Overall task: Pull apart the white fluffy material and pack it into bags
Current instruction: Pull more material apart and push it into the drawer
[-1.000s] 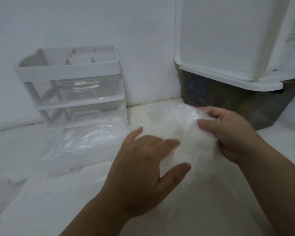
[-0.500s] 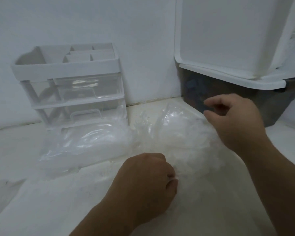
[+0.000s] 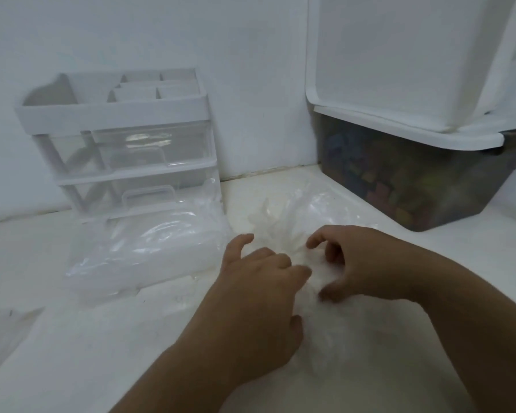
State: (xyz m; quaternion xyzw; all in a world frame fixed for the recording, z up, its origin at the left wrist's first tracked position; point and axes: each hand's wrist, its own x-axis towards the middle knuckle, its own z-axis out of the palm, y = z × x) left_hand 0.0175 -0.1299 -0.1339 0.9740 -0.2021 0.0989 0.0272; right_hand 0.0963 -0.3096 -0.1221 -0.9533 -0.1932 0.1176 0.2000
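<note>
A clear plastic bag (image 3: 283, 225) stuffed with white fluffy material (image 3: 343, 341) lies on the white table in front of me, its crumpled neck pointing away. My left hand (image 3: 259, 296) cups the bag from the left, fingers bent over it and thumb against its side. My right hand (image 3: 364, 263) curls round the bag from the right just below the neck, thumb and fingers clawed into the plastic. The two hands nearly meet over the bag. A second filled clear bag (image 3: 137, 251) lies to the left.
A white drawer organizer (image 3: 116, 144) with clear drawers stands against the wall behind the second bag. A dark bin of coloured blocks (image 3: 414, 180) with a white lid (image 3: 399, 55) leaning over it fills the back right. Loose plastic (image 3: 0, 332) lies at the left edge.
My right hand came down from above the bag and closed on it near the neck. My left hand moved up from the bag's near side and opened out of its fist.
</note>
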